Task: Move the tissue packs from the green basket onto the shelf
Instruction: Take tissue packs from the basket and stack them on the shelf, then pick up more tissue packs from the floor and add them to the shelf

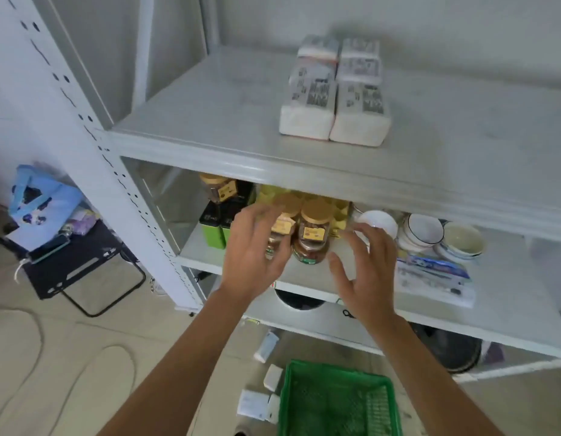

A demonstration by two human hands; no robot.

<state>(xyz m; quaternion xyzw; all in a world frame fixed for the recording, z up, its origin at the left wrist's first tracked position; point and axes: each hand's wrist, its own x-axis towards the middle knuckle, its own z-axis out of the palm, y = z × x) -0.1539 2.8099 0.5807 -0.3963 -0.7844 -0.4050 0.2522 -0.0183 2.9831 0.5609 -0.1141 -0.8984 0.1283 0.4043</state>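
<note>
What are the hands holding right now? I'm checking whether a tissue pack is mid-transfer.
Nothing. The left hand and right hand are both open and empty, in front of the jars.

The white shelf has boards one above the other. High above the left hand and the right hand, the top board holds four tissue packs, set close together in two rows. The next board, just behind both hands, holds brown jars with gold lids, green boxes past the left hand, and bowls and a flat packet past the right hand. On the floor, below the hands, sits the green basket, with small white boxes just beside it.
</note>
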